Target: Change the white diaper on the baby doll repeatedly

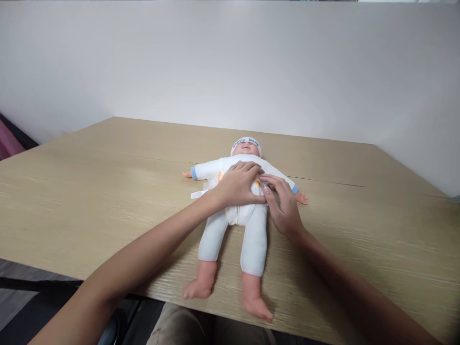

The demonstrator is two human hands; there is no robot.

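Note:
A baby doll point(214, 239) in a white suit with blue cuffs and a white cap lies on its back, feet toward me. A white diaper point(237, 215) with orange print is around its hips. My left hand point(240, 184) lies across the diaper's front, fingers bent and thumb apart, holding it against the belly. At the doll's waist on the right, my right hand point(283, 203) has its thumb and fingers closed on the diaper's edge; the fingertips partly hide what they pinch. On the left side, a white fastening tab point(198, 194) sticks out loose over the table.
The doll lies on a wide light wooden table point(108, 201), its feet near the front edge. A plain white wall point(230, 67) stands behind. Pinkish and black fabric point(10, 141) shows at the far left. My legs point(183, 328) are below the table edge.

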